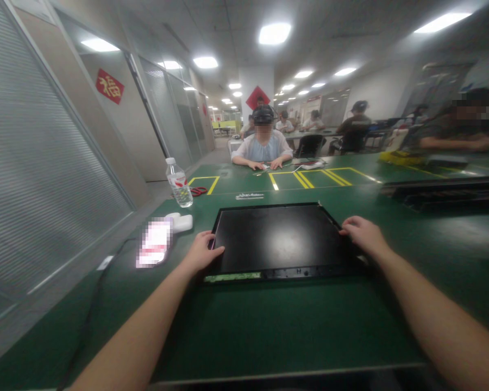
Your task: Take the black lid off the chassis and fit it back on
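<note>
In front of me lies a flat black display panel [277,233] in a thin dark frame, face up. A green circuit strip [232,277] shows along its near edge at the left. My left hand [201,251] holds the panel's left side, thumb over the top and fingers at the outer edge. At the right side my right hand [361,234] pinches the frame's edge between thumb and fingers. The undersides of both grips are hidden.
The green table [293,331] carries a glowing phone [155,243], a white case [182,222], a water bottle [179,183] and red-handled scissors [199,190] at left. Dark frames [444,193] are stacked at right. A person [263,144] sits opposite.
</note>
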A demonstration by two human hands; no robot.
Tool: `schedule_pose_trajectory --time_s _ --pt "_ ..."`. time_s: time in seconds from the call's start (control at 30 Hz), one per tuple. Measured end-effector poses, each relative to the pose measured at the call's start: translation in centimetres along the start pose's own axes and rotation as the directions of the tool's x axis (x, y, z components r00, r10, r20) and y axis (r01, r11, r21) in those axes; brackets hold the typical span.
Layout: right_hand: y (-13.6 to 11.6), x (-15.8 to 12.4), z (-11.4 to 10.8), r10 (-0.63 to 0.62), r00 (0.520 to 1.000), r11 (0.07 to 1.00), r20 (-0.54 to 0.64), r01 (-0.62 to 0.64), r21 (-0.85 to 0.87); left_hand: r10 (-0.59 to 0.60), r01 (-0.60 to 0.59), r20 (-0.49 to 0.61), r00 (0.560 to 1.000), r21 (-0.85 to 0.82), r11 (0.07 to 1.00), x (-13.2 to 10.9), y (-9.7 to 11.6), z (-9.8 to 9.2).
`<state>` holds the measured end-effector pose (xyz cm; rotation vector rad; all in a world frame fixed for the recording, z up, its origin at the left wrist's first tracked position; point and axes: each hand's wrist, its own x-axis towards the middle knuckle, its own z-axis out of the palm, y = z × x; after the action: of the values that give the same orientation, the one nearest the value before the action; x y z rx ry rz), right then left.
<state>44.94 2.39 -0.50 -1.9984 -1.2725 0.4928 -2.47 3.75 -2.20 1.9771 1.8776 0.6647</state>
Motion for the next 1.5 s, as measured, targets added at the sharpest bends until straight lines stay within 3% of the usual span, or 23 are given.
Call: schedule_pose_trajectory --time_s 0.4,0.6,0.67,0.77,0.83,0.93,1.5 --pt "0.0 -0.2 0.1 -0.033 0.999 0.998 -0.021 0.032 -0.06 0.015 -0.015 -0.007 1.0 0.069 0.998 -0.2 0.6 -0.1" --pt "0.0 -0.3 0.0 -0.055 0.998 0.992 -0.028 0.051 -0.118 0.134 -0.14 0.05 0.99 0.148 0.979 -1.0 1.1 -1.5" --pt "0.0 -0.3 0.0 -0.046 0.999 0.992 -0.02 0.043 -0.117 0.226 -0.245 0.12 0.967 0.178 0.953 -1.4 1.4 -2.4" --pt "-0.1 -0.3 -0.1 -0.047 0.999 0.992 -0.02 0.044 -0.116 0.337 -0.376 0.279 0.899 0.097 0.922 -1.8 1.9 -3.8" --pt "-0.1 -0.3 -0.1 -0.054 0.998 0.992 -0.026 0.051 -0.113 0.372 -0.412 0.357 0.857 0.04 0.911 -2.0 2.2 -4.6" --pt "0.1 -0.3 -0.1 -0.062 0.998 0.993 -0.034 0.058 -0.1 0.386 -0.431 0.392 0.835 0.03 0.902 -2.1 2.4 -5.3" --pt "0.6 0.0 0.2 -0.086 0.995 0.99 -0.049 0.08 -0.113 0.332 -0.386 0.401 0.854 0.058 0.921 -2.9 3.1 -6.0"
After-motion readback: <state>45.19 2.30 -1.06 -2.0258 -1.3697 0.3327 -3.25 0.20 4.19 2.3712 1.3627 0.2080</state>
